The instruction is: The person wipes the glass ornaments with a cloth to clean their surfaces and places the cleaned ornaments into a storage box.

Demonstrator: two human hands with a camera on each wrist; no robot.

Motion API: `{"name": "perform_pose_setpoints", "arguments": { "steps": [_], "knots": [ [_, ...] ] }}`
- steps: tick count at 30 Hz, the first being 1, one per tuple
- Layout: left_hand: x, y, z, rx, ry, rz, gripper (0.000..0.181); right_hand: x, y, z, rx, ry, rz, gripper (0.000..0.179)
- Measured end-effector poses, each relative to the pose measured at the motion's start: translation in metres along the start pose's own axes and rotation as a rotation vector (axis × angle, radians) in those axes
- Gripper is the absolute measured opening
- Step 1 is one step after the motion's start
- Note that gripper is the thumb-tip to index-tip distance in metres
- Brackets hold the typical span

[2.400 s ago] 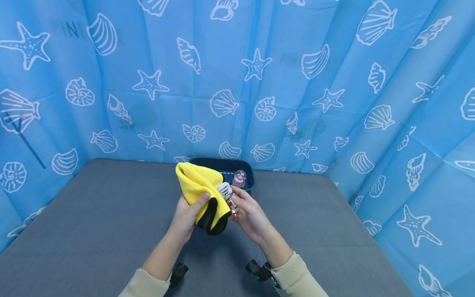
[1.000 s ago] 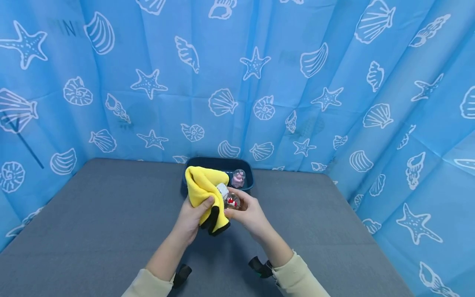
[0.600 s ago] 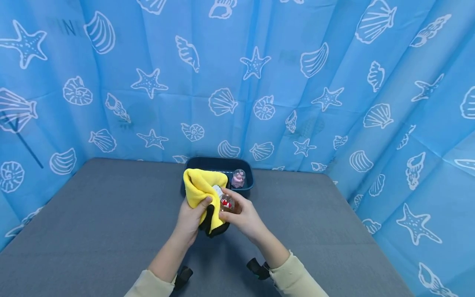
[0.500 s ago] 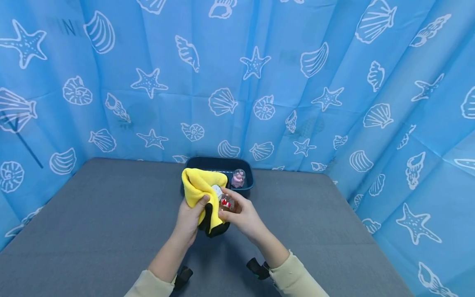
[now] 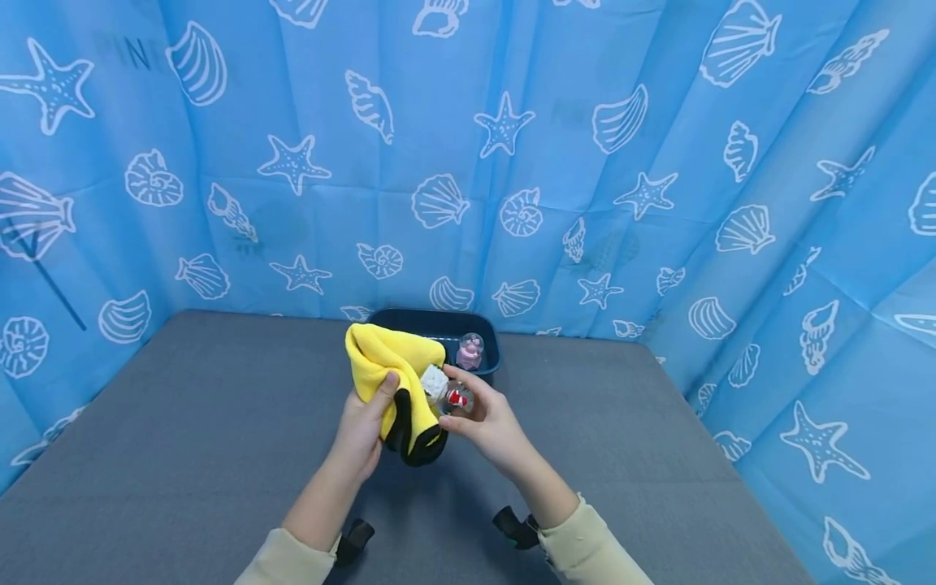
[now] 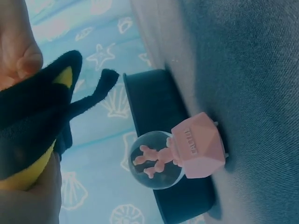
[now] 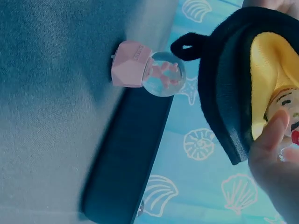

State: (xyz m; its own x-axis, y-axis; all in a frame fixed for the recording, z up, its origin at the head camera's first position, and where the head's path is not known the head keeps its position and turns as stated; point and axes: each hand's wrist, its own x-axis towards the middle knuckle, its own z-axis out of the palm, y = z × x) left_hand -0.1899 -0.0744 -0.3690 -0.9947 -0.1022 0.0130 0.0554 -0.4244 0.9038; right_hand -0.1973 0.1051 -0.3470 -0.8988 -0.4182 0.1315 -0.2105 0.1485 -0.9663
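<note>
My left hand (image 5: 360,431) grips a yellow cloth (image 5: 391,357) with a black edge, its thumb lying over the folds. The cloth wraps against a small snow globe (image 5: 459,398) with a white base and a red-and-white figure inside. My right hand (image 5: 493,418) holds this globe between thumb and fingers, dome toward the palm, base tilted toward the cloth. In the right wrist view, part of the globe's base (image 7: 285,105) shows against the yellow lining. A pink snow globe (image 6: 198,147) stands upright on the table below the hands; the head view hides it.
A dark blue tray (image 5: 496,357) stands behind the hands near the curtain. Inside its right end sits another pink snow globe (image 5: 470,351). The grey table (image 5: 219,455) is bordered by a blue shell-patterned curtain (image 5: 439,122). Black straps (image 5: 515,528) hang at both wrists.
The held globe has turned, so its white base shows differently and the dome's figure is clearer. After drawing together, the hands have parted slightly, the cloth shifting left. Both grips continue.
</note>
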Motion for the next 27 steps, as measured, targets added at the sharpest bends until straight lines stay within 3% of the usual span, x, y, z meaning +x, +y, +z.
{"name": "perform_pose_setpoints", "arguments": {
  "steps": [6, 10, 18, 27],
  "knots": [
    [-0.004, 0.0, 0.007, 0.072, -0.042, -0.027, 0.06, 0.002, 0.001, 0.004, -0.159, 0.088, -0.069, 0.055],
    [-0.004, -0.004, 0.009, 0.099, -0.047, -0.002, 0.06, 0.003, 0.004, 0.009, -0.223, 0.092, -0.13, 0.054],
    [-0.004, -0.007, 0.012, 0.076, 0.07, 0.069, 0.058, 0.004, 0.007, 0.019, -0.284, 0.033, -0.115, 0.057],
    [-0.006, -0.009, 0.012, 0.049, 0.098, 0.086, 0.054, 0.004, 0.007, 0.022, -0.298, 0.098, -0.18, 0.045]
  ]
}}
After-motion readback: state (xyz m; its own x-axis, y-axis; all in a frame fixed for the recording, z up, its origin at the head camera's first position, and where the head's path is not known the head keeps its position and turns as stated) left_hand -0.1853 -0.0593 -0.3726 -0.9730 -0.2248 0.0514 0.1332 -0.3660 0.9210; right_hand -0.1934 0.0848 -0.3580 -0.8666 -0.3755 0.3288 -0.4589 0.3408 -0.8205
